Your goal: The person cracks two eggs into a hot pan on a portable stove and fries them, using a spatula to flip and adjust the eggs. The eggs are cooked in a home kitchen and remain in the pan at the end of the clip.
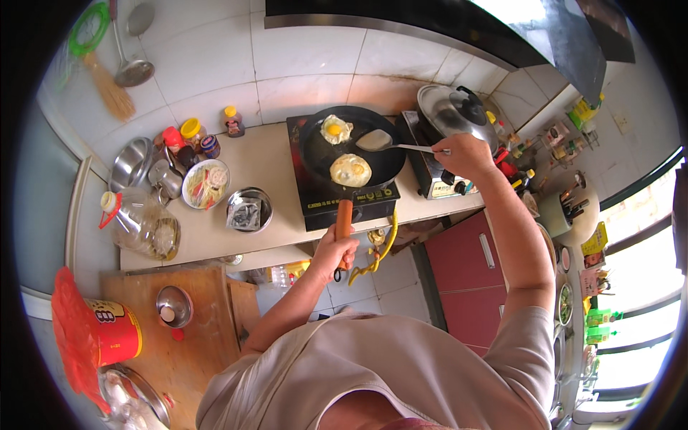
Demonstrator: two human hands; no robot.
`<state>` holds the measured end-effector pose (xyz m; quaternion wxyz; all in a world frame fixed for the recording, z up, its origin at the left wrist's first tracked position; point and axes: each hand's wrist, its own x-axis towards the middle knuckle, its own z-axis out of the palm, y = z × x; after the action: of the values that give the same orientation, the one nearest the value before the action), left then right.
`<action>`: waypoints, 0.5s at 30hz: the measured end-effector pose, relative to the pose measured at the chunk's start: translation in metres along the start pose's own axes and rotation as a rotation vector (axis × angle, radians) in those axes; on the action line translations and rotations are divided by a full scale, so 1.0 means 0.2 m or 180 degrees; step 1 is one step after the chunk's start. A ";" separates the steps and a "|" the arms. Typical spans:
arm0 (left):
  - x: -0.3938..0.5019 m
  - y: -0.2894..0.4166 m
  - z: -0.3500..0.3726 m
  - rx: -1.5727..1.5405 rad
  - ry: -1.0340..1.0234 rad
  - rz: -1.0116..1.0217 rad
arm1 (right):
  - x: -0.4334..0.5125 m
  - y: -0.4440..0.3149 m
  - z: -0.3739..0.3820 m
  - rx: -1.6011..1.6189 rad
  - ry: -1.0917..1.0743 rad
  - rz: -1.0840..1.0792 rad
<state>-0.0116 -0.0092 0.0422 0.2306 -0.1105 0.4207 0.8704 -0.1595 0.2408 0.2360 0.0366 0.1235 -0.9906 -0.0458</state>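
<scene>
My left hand (334,252) is closed around the orange-brown handle (344,220) of a black frying pan (317,156), which sits on a black gas stove (322,207). My right hand (465,153) grips the handle of a metal spatula (374,141); its blade is inside the pan, towards the right. Two fried eggs lie in the pan. One egg (336,130) near the far side shows its yellow yolk. The other egg (350,170), nearer the handle, has a whitish, lightly browned top. The spatula blade appears apart from both eggs.
Right of the pan, a lidded pot (451,115) stands on a second stove (443,188). To the left are a plate of shredded food (206,184), a steel bowl with a packet (263,215), condiment jars (191,129) and a big plastic oil bottle (142,226). A yellow hose (394,231) hangs below.
</scene>
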 end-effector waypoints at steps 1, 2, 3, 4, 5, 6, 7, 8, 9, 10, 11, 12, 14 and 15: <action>0.00 0.00 0.00 0.0012 -0.0010 0.0003 | 0.01 0.01 0.00 -0.0066 -0.0049 0.0022; 0.00 0.01 0.00 0.0019 -0.0028 0.0012 | 0.02 0.01 0.00 -0.0092 -0.0064 0.0023; 0.00 0.01 -0.01 0.0030 -0.0046 0.0016 | 0.03 0.00 0.01 -0.0011 -0.0104 -0.0029; 0.00 0.01 -0.01 0.0051 0.0009 0.0009 | 0.05 -0.03 0.03 0.0057 -0.0132 -0.0057; 0.00 0.01 -0.01 0.0047 -0.0045 0.0012 | 0.07 -0.06 0.06 0.0082 -0.0146 -0.0025; 0.00 0.02 -0.01 0.0046 -0.0026 -0.0001 | 0.08 -0.08 0.08 0.0220 -0.0117 -0.0080; 0.00 0.02 -0.01 0.0059 -0.0001 -0.0043 | 0.09 -0.10 0.10 0.0316 -0.0066 -0.0082; 0.00 0.02 -0.01 0.0056 -0.0023 -0.0016 | 0.11 -0.10 0.10 0.0522 -0.0047 -0.0225; -0.01 0.03 -0.01 0.0062 -0.0027 -0.0024 | 0.12 -0.09 0.10 0.0382 0.0082 -0.0135; -0.01 0.03 -0.01 0.0044 -0.0009 -0.0040 | 0.12 -0.06 0.08 0.0341 0.0159 -0.0185; -0.02 0.03 -0.01 0.0057 -0.0036 -0.0039 | 0.12 -0.02 0.06 0.0271 0.0250 -0.0198; -0.02 0.04 -0.01 0.0063 -0.0045 -0.0053 | 0.12 0.03 0.05 0.0222 0.0252 -0.0139; -0.03 0.05 -0.02 0.0059 -0.0078 -0.0062 | 0.14 0.07 0.04 0.0031 0.0005 -0.0061; -0.03 0.06 -0.02 0.0052 -0.0097 -0.0067 | 0.15 0.08 0.04 -0.0053 -0.0048 -0.0043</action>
<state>-0.0115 -0.0212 0.0499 0.2471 -0.0997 0.4231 0.8660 -0.1934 0.2497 0.2323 0.0298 0.1295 -0.9896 -0.0553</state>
